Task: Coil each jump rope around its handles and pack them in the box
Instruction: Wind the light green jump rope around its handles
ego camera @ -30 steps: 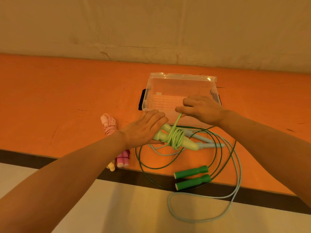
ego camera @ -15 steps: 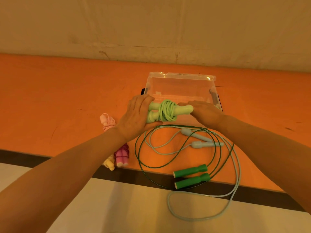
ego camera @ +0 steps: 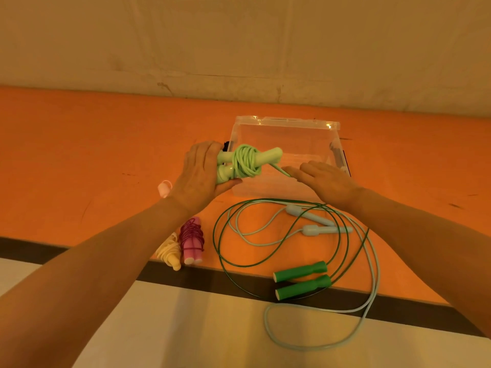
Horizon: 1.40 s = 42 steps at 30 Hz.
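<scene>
Left hand [ego camera: 198, 179] around coiled light-green rope [ego camera: 245, 163], right hand [ego camera: 322, 181] flat.

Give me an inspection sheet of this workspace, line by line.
Surface: orange mat with a dark front border, pale floor in front of it.
Job's things: clear box open, nothing lying inside; light green rope coiled around its handles, held above the box; dark green rope and pale blue rope loose and overlapping; pink rope and cream rope coiled, side by side; a pale pink handle beside the left wrist.
Clutter: nothing seen.
Grippers: left hand grips the light green bundle; right hand open, at the loose tail.
Cables: nothing seen.
Surroundings: plain scuffed wall.
</scene>
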Each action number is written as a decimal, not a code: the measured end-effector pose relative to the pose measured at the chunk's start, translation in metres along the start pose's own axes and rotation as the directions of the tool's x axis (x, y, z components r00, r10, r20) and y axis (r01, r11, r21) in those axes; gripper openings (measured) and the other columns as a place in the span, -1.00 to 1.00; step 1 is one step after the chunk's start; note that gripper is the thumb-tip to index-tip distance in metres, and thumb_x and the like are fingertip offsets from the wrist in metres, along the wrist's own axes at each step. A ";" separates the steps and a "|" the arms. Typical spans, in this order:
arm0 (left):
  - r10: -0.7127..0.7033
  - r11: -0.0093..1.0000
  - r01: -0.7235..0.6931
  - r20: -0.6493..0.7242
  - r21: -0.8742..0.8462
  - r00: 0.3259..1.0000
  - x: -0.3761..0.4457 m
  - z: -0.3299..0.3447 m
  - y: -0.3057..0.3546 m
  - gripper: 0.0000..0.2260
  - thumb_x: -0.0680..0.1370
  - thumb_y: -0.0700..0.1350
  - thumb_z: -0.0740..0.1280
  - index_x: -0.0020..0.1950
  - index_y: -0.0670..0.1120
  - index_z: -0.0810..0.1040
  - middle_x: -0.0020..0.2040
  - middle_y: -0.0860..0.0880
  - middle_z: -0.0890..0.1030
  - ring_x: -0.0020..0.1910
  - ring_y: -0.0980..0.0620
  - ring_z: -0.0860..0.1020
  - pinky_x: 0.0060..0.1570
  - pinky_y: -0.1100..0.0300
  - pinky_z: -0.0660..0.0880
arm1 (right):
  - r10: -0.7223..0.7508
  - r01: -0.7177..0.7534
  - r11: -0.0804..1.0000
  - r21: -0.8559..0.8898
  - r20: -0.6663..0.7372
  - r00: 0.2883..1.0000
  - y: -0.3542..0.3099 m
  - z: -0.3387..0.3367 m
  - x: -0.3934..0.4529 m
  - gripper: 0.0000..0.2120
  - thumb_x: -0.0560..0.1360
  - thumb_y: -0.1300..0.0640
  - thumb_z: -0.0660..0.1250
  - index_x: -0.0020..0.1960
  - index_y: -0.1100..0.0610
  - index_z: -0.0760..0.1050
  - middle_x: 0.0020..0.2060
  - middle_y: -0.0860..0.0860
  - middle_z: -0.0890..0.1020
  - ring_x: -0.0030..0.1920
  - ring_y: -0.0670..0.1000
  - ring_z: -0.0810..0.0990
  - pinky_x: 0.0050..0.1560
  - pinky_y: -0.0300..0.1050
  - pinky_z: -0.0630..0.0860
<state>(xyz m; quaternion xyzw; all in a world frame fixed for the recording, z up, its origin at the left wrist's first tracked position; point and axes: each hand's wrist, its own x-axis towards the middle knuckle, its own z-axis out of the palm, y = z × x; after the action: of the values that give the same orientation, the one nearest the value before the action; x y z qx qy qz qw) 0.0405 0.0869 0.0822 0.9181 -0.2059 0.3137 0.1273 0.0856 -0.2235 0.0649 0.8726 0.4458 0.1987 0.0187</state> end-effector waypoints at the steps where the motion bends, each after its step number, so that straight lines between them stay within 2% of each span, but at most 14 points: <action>1: -0.027 1.000 0.026 0.012 0.016 1.000 0.000 0.001 0.000 -0.41 0.46 0.23 0.29 0.25 -0.18 0.29 0.11 -0.27 0.48 0.10 -0.17 0.36 0.12 -0.01 0.30 | -0.022 0.022 1.000 -0.016 -0.006 1.000 0.000 0.000 -0.001 -0.14 0.15 0.55 0.44 0.38 0.19 0.25 -0.18 0.14 0.54 -0.26 0.18 0.53 -0.35 -0.03 0.48; 5: -0.139 0.988 0.132 0.099 0.078 0.985 0.004 0.003 0.004 -0.33 0.42 0.32 0.23 0.24 -0.22 0.33 0.10 -0.25 0.47 0.07 -0.22 0.40 0.07 -0.01 0.31 | -0.075 0.075 0.997 0.003 -0.021 0.997 -0.003 -0.002 -0.003 -0.37 0.29 0.44 0.46 0.26 0.17 0.30 -0.13 0.16 0.57 -0.24 0.19 0.55 -0.35 0.01 0.52; 8: -0.234 0.970 0.219 0.155 0.108 0.960 0.009 0.002 0.011 -0.25 0.40 0.34 0.22 0.25 -0.29 0.39 0.11 -0.26 0.47 0.07 -0.27 0.42 0.04 -0.05 0.32 | -0.104 0.105 0.994 0.017 -0.049 0.993 -0.005 -0.003 0.000 -0.54 0.36 0.38 0.45 0.18 0.17 0.38 -0.15 0.14 0.57 -0.23 0.16 0.55 -0.29 -0.06 0.48; 11: -0.308 0.947 0.278 0.208 0.163 0.928 0.013 0.002 0.023 -0.22 0.38 0.33 0.20 0.28 -0.31 0.38 0.12 -0.28 0.45 0.07 -0.26 0.41 0.03 -0.04 0.30 | -0.161 0.161 0.987 0.001 -0.076 0.984 -0.015 -0.003 0.003 -0.83 0.53 0.21 0.20 0.11 0.16 0.39 -0.19 0.09 0.57 -0.25 0.12 0.55 -0.26 -0.11 0.41; 13: -0.352 0.928 0.298 0.260 0.224 0.899 0.016 0.003 0.032 -0.23 0.40 0.35 0.18 0.30 -0.29 0.35 0.16 -0.26 0.43 0.11 -0.23 0.39 0.07 -0.01 0.28 | -0.192 0.194 0.980 0.034 -0.060 0.980 -0.025 -0.003 0.006 -0.81 0.53 0.17 0.10 0.10 0.17 0.39 -0.19 0.09 0.57 -0.24 0.11 0.55 -0.27 -0.10 0.43; 17: -0.407 0.885 0.285 0.313 0.368 0.858 0.024 0.006 0.041 -0.28 0.47 0.36 0.17 0.30 -0.24 0.30 0.20 -0.21 0.40 0.14 -0.18 0.37 0.12 0.04 0.27 | -0.230 0.234 0.971 0.052 -0.081 0.970 -0.039 -0.003 0.016 -0.77 0.53 0.19 0.10 0.05 0.22 0.49 -0.17 0.11 0.59 -0.22 0.13 0.56 -0.25 -0.11 0.41; 23: -0.426 0.844 0.252 0.306 0.474 0.852 0.025 0.010 0.047 -0.30 0.49 0.36 0.15 0.30 -0.23 0.28 0.18 -0.17 0.41 0.12 -0.14 0.40 0.11 0.07 0.30 | -0.281 0.292 0.954 0.068 -0.140 0.949 -0.053 -0.008 0.030 -0.82 0.54 0.20 0.13 -0.01 0.23 0.49 -0.21 0.11 0.57 -0.25 0.11 0.52 -0.27 -0.11 0.39; 25: -0.389 0.783 0.178 0.247 0.596 0.888 0.021 0.013 0.048 -0.28 0.45 0.42 0.15 0.26 -0.19 0.35 0.10 -0.10 0.47 0.05 -0.06 0.45 0.05 0.13 0.35 | -0.330 0.340 0.940 0.032 -0.165 0.929 -0.056 -0.009 0.036 -0.88 0.53 0.23 0.18 -0.02 0.22 0.47 -0.23 0.11 0.56 -0.27 0.10 0.51 -0.29 -0.11 0.39; 27: -0.327 0.729 0.085 0.236 0.679 0.915 0.016 0.017 0.051 -0.26 0.37 0.48 0.17 0.20 -0.12 0.45 0.01 -0.02 0.52 -0.05 0.01 0.50 -0.04 0.18 0.40 | -0.347 0.353 0.936 -0.008 -0.195 0.917 -0.057 -0.012 0.041 -0.85 0.56 0.25 0.15 -0.04 0.22 0.50 -0.24 0.10 0.56 -0.28 0.10 0.50 -0.24 -0.14 0.32; 29: -0.249 0.724 0.001 0.260 0.690 0.933 0.010 0.021 0.052 -0.25 0.29 0.52 0.20 0.15 -0.08 0.51 -0.06 0.02 0.54 -0.13 0.05 0.50 -0.10 0.20 0.40 | -0.358 0.355 0.933 -0.056 -0.237 0.903 -0.055 -0.018 0.047 -0.71 0.63 0.24 0.04 -0.07 0.21 0.53 -0.25 0.10 0.57 -0.28 0.10 0.52 -0.20 -0.13 0.31; 32: -0.111 0.737 -0.116 0.290 0.665 0.951 0.002 0.022 0.057 -0.25 0.21 0.52 0.27 0.07 -0.07 0.56 -0.13 0.02 0.53 -0.19 0.04 0.48 -0.16 0.18 0.38 | -0.396 0.367 0.916 -0.160 -0.227 0.890 -0.047 -0.021 0.051 -0.79 0.60 0.21 0.15 -0.11 0.16 0.54 -0.27 0.06 0.56 -0.29 0.08 0.52 -0.21 -0.10 0.36; 34: -0.020 0.765 -0.188 0.314 0.616 0.949 -0.003 0.024 0.060 -0.26 0.21 0.50 0.31 0.04 -0.10 0.55 -0.14 -0.01 0.52 -0.20 0.02 0.47 -0.17 0.16 0.36 | -0.392 0.353 0.915 -0.195 -0.225 0.892 -0.041 -0.023 0.051 -0.77 0.61 0.12 0.17 -0.14 0.15 0.53 -0.28 0.05 0.54 -0.30 0.07 0.50 -0.19 -0.10 0.33; 36: 0.053 0.775 -0.250 0.335 0.580 0.941 -0.005 0.023 0.062 -0.29 0.23 0.47 0.33 0.02 -0.13 0.51 -0.14 -0.03 0.50 -0.19 0.00 0.46 -0.16 0.15 0.34 | -0.383 0.340 0.918 -0.205 -0.229 0.895 -0.037 -0.025 0.050 -0.68 0.64 0.04 0.11 -0.16 0.14 0.53 -0.29 0.04 0.54 -0.30 0.06 0.50 -0.19 -0.10 0.31; 42: 0.179 0.800 -0.351 0.364 0.487 0.914 -0.007 0.021 0.063 -0.25 0.24 0.41 0.38 0.08 -0.17 0.35 -0.11 -0.06 0.48 -0.12 -0.05 0.48 -0.17 0.11 0.33 | -0.417 0.372 0.898 -0.235 -0.187 0.889 -0.028 -0.027 0.048 -0.61 0.66 -0.04 0.05 -0.17 0.14 0.48 -0.28 0.05 0.52 -0.28 0.07 0.50 -0.20 -0.07 0.41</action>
<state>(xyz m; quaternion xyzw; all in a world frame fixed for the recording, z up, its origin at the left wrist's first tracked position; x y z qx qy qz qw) 0.0180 0.0262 0.0686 0.9143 -0.2531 0.2308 -0.2163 0.0791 -0.1730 0.0997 0.7278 0.5921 0.3338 0.0910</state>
